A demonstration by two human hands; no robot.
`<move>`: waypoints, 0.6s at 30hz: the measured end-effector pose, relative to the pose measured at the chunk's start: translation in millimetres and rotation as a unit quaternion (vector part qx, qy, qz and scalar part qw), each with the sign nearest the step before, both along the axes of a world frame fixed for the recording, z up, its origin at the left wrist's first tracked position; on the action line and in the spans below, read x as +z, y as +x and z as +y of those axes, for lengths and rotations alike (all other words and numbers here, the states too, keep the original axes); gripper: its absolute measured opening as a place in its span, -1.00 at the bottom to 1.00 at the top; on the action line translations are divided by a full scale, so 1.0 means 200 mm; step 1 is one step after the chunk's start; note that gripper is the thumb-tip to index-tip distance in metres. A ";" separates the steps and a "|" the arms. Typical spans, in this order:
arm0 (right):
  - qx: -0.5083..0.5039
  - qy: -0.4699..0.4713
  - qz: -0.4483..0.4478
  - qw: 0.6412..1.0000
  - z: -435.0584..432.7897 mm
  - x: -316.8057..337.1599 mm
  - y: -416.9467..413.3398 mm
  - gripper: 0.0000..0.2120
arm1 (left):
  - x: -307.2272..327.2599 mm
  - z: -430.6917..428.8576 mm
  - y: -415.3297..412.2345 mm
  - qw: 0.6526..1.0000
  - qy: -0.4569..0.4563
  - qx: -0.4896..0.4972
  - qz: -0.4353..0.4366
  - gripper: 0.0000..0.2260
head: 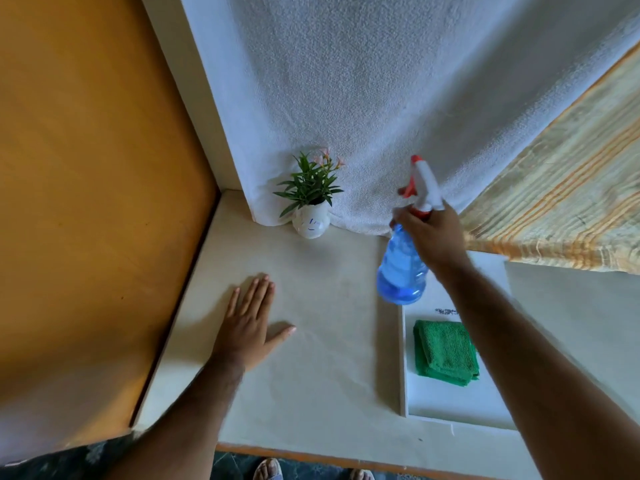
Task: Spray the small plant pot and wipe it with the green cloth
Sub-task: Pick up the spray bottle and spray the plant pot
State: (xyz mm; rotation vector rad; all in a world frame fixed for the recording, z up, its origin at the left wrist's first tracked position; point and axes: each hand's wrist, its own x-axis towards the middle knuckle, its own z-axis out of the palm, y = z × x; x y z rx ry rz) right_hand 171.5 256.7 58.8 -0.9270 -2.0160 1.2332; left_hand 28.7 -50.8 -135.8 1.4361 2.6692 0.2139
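We find the small white plant pot (310,224) upright at the table's (311,375) back. Our right hand (429,237) grips the blue spray bottle (401,268); left hand (251,323) lies flat, open. The white tray (450,403) holds the folded green cloth (446,352).

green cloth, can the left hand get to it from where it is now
Probably yes, with a cross-body reach. The left hand lies flat and empty on the table, and the green cloth lies uncovered in the white tray. The right hand, holding the spray bottle, has its forearm just beside the cloth.
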 end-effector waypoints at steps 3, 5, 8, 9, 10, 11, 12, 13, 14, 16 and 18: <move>0.043 -0.035 -0.058 0.997 -0.10 -0.11 -0.06 -0.87 | -0.01 0.00 0.00 1.000 0.012 0.002 0.007 -0.12; 0.061 -0.053 -0.088 0.993 -0.17 -0.18 -0.10 -0.85 | -0.02 0.00 0.01 1.000 0.017 0.002 0.011 -0.13; 0.088 -0.077 -0.117 0.986 -0.26 -0.26 -0.15 -0.80 | -0.03 -0.01 0.00 1.000 0.021 0.005 0.016 -0.12; 0.091 -0.082 -0.131 0.984 -0.27 -0.28 -0.17 -0.79 | -0.02 0.00 0.00 1.000 0.023 0.006 0.017 -0.12; 0.092 -0.082 -0.149 0.981 -0.28 -0.30 -0.20 -0.79 | -0.02 0.00 0.00 0.999 0.026 0.007 0.019 -0.12; 0.094 -0.076 -0.170 0.978 -0.28 -0.31 -0.22 -0.79 | -0.02 0.00 0.00 0.999 0.029 0.007 0.021 -0.12; 0.099 -0.066 -0.193 0.974 -0.28 -0.32 -0.25 -0.78 | -0.02 0.00 0.00 0.999 0.030 0.007 0.023 -0.12; 0.105 -0.058 -0.216 0.969 -0.28 -0.33 -0.28 -0.77 | -0.02 -0.01 0.00 0.999 0.030 0.008 0.025 -0.12; 0.111 -0.052 -0.236 0.964 -0.29 -0.33 -0.30 -0.78 | -0.02 -0.01 0.00 0.999 0.031 0.008 0.028 -0.12; 0.114 -0.039 -0.268 0.956 -0.31 -0.35 -0.33 -0.81 | -0.03 -0.01 0.00 0.999 0.038 0.010 0.033 -0.12; 0.103 -0.029 -0.293 0.950 -0.32 -0.37 -0.35 -0.83 | -0.03 -0.01 0.00 0.998 0.044 0.011 0.037 -0.12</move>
